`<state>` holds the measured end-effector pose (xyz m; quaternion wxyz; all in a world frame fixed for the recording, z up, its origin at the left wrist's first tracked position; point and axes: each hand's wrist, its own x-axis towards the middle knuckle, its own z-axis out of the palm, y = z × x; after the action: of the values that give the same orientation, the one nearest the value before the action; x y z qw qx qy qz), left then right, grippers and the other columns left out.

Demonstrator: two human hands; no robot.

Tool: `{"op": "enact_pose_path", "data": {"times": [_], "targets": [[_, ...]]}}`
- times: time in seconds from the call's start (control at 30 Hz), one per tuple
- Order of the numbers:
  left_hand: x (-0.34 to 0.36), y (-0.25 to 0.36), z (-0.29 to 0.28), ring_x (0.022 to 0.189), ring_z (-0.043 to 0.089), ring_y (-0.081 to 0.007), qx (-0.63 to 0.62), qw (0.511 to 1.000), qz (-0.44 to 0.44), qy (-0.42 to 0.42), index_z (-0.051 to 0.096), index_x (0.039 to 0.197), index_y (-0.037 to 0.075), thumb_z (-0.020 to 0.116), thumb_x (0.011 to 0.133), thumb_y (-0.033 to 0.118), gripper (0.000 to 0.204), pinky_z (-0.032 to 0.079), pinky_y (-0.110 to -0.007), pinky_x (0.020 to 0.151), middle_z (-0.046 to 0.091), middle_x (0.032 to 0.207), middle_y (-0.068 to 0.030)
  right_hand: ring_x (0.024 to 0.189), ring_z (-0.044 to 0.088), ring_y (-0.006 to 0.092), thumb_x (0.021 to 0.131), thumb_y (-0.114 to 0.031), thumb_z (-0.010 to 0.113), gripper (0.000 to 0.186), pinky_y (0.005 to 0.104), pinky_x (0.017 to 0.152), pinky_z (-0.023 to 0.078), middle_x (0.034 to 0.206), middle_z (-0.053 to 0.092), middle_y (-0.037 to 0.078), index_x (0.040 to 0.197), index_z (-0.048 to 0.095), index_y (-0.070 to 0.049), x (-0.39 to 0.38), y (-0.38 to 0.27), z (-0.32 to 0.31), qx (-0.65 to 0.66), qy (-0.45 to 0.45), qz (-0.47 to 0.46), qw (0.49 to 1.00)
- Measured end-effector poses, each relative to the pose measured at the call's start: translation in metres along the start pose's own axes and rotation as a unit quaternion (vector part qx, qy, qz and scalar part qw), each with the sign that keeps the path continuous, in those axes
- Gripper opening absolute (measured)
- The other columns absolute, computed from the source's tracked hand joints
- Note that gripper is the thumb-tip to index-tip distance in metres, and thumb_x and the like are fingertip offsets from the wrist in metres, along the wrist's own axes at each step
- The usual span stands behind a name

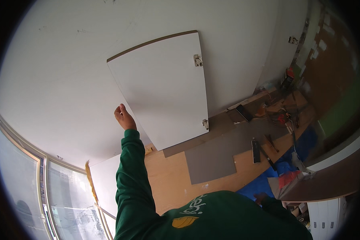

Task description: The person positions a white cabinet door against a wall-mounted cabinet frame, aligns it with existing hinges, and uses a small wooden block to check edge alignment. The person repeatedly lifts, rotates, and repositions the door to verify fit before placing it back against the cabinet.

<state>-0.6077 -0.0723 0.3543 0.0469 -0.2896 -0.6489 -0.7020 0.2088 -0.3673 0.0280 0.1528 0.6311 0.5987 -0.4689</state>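
A white cabinet door (pixel 164 92) with a brown edge leans against the white wall. Two metal hinges, an upper one (pixel 198 61) and a lower one (pixel 205 124), sit along its right side. Raised beside the door's left edge is my left hand (pixel 125 117), its fingers curled in and the thumb on top. Whatever it may hold is hidden, and I cannot tell whether it touches the door. Low by my body, my right hand (pixel 261 198) shows only in part, dark and with its fingers unclear, above a blue sheet (pixel 250 186).
Under the door lies a plywood surface (pixel 164 176) with a grey sheet (pixel 210 162) on it. Dark flat objects, a long-handled tool (pixel 268 158) and cluttered tools lie to the right. A brown-topped unit (pixel 324 180) stands at the lower right; glazed windows (pixel 72 192) are at the left.
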Motion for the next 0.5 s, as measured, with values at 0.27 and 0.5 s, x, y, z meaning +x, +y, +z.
{"op": "enact_pose_path", "data": {"times": [0.27, 0.5], "targets": [[-0.425, -0.128, -0.225, 0.111, 0.068, -0.0231, 0.219, 0.583, -0.349, -0.7, 0.07, 0.127, 0.007, 0.063, 0.103, 0.048, 0.048, 0.051, -0.039, 0.091, 0.074, 0.121, -0.0087, 0.117, 0.07, 0.0411, 0.099, -0.076, 0.047, 0.085, 0.0505, 0.1, 0.053, 0.125, 0.072, 0.027, 0.135, 0.071, -0.003, 0.005, -0.07, 0.034, 0.055, 0.005, 0.082, 0.995], [-0.431, -0.18, -0.31, 0.109, 0.07, -0.0302, 0.314, 0.508, -0.281, -0.751, 0.076, 0.116, 0.01, 0.064, 0.098, 0.042, 0.038, 0.055, -0.043, 0.093, 0.075, 0.119, -0.0132, 0.104, 0.076, 0.0341, 0.097, -0.055, 0.066, 0.061, 0.0464, 0.091, 0.058, 0.114, 0.077, 0.023, 0.125, 0.074, -0.002, 0.001, -0.085, -0.009, -0.23, -0.087, -0.054, 0.968]]}}
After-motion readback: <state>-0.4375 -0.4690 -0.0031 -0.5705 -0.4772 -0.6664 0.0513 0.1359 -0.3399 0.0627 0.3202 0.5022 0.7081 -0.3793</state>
